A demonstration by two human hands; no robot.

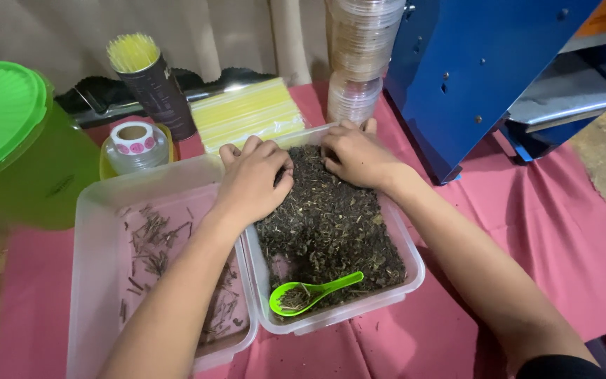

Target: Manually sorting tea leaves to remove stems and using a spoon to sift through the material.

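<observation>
From the head view, both hands rest palm-down in a heap of dried tea leaves (327, 217) that fills a clear plastic tub (407, 247). The left hand (252, 181) has its fingers curled into the leaves at the heap's far edge; whether they pinch anything I cannot tell. The right hand (355, 154) lies just beside it, fingers bent and dug in, their grip likewise hidden. Nearer the person than the fingertips, a green plastic scoop (313, 290) lies on the leaves. Left of the left fingers, a second clear tub (96, 231) holds scattered brown stems (154, 242).
</observation>
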